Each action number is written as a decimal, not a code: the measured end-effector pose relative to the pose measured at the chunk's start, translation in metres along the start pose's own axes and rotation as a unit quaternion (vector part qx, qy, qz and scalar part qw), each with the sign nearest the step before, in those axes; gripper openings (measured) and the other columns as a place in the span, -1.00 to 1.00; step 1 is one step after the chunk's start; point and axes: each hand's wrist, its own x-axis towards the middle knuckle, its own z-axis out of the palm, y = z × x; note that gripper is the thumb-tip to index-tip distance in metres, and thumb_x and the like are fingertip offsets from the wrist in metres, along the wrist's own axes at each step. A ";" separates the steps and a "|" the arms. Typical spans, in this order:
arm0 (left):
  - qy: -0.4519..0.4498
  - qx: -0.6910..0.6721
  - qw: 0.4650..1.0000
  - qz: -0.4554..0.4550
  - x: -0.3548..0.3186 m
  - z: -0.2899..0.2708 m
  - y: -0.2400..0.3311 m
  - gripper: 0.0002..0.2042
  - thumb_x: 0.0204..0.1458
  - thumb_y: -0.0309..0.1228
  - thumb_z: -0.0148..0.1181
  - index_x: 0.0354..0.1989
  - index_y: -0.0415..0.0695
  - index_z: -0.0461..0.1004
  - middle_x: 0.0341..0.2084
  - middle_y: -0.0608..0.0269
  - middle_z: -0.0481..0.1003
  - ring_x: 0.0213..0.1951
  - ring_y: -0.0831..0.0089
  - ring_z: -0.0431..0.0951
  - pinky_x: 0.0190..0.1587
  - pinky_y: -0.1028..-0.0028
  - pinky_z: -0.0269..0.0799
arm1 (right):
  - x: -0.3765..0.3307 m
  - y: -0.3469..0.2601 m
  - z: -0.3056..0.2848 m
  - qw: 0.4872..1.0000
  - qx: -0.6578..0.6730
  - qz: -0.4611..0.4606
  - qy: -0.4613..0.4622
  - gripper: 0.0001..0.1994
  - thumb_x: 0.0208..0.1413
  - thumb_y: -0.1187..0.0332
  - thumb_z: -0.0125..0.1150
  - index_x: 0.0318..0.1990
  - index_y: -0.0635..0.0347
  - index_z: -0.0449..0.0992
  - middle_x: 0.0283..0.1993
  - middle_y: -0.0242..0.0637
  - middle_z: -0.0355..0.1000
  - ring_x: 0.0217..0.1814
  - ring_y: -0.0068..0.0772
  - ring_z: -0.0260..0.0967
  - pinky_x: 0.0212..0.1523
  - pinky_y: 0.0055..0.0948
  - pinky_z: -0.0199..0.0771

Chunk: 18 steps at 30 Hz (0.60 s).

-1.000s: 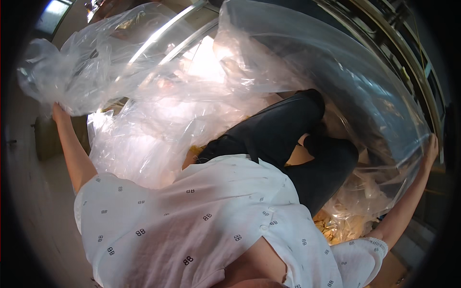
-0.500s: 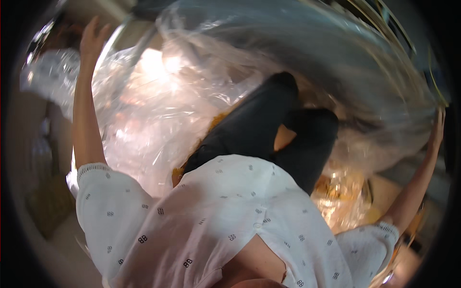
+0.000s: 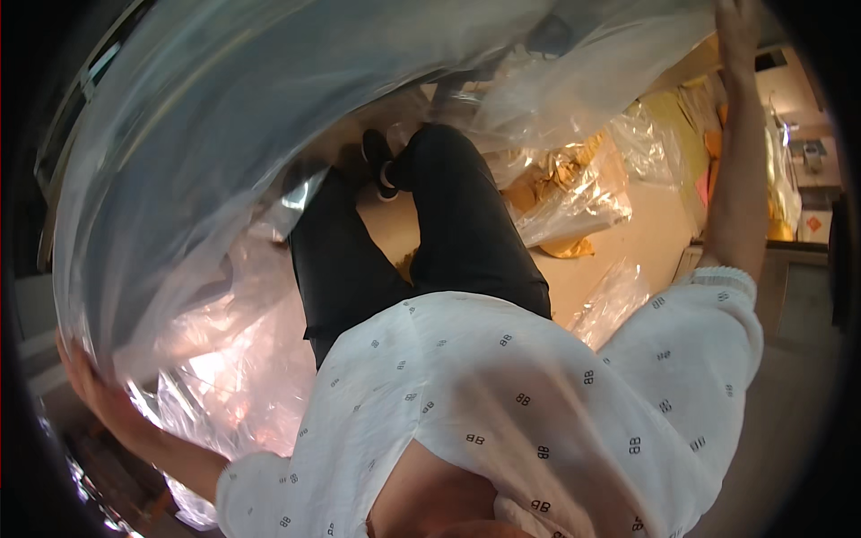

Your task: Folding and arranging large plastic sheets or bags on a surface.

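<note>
A large sheet of clear plastic [image 3: 206,152], perhaps the side of a big bag, billows across the far side of my view. Its near left edge meets my left hand [image 3: 85,377], whose fingers close on the film. Far out at the upper right, my right hand [image 3: 737,36] grips the other end of the plastic; its fingertips are partly cut off by the picture's rim. Between the two hands the film hangs loose and bowed in front of my legs.
Crumpled clear plastic [image 3: 242,377] lies bright at my left. On the floor to the right are a clear bag with yellow-brown contents [image 3: 574,193] and another piece of clear film [image 3: 614,300]. A grey cabinet [image 3: 794,287] stands at the right edge.
My body and view have turned to the right. My left hand has come down and back onto the plastic's edge; my right hand has swung up and forward. The plastic now spans between them.
</note>
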 end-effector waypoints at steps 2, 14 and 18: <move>-0.016 0.071 0.996 -0.058 -0.040 0.007 0.021 -0.43 0.03 -0.14 0.04 0.19 -0.15 0.17 0.11 0.14 0.22 0.10 0.31 0.26 0.10 0.42 0.21 | -0.068 0.006 -0.020 0.996 -0.051 0.071 -0.030 -0.73 0.03 0.30 -0.05 -0.24 0.35 0.37 -0.23 -0.07 0.38 -0.23 -0.24 0.30 -0.16 -0.30 0.26; -0.609 0.257 0.751 -0.008 -0.055 0.233 0.041 -0.78 -0.12 -0.44 0.25 -0.29 -0.25 0.48 -0.34 0.19 0.50 -0.35 0.44 0.50 -0.36 0.49 0.37 | -0.296 0.014 -0.085 0.931 0.029 0.347 -0.107 -0.93 0.12 0.45 0.02 -0.28 0.15 0.44 -0.29 -0.49 0.18 -0.23 -0.64 0.06 -0.19 -0.65 0.10; -0.634 0.080 0.750 0.169 -0.051 0.429 0.053 -0.72 0.11 -0.31 0.01 -0.14 -0.26 0.42 -0.26 0.16 0.45 -0.20 0.42 0.46 -0.15 0.50 0.34 | -0.319 0.010 -0.117 0.878 0.136 0.455 -0.064 -0.92 0.08 0.50 0.02 -0.28 0.20 0.42 -0.38 -0.51 0.20 -0.36 -0.69 0.02 -0.26 -0.67 0.09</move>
